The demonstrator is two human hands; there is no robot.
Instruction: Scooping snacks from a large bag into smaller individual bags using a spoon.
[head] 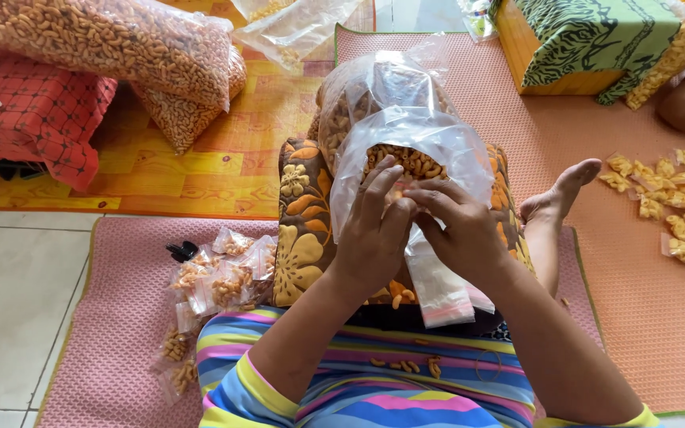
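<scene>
Clear plastic forms the big snack bag [406, 135], propped mouth-up on a floral cushion [303, 230] in the lap so both hands reach in. Left hand [374, 230] and right hand [461, 230] meet at its mouth, each grip narrow, pinching a small clear packet [438, 285] that hangs toward the lap. Filled packets [216, 277] lie near left on the pink mat [120, 317], more [675, 198] far right; open mat lies between.

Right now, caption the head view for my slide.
Both hands, left hand and right hand, reach into a large clear bag of orange curled snacks, small filled packets nearby.
</scene>
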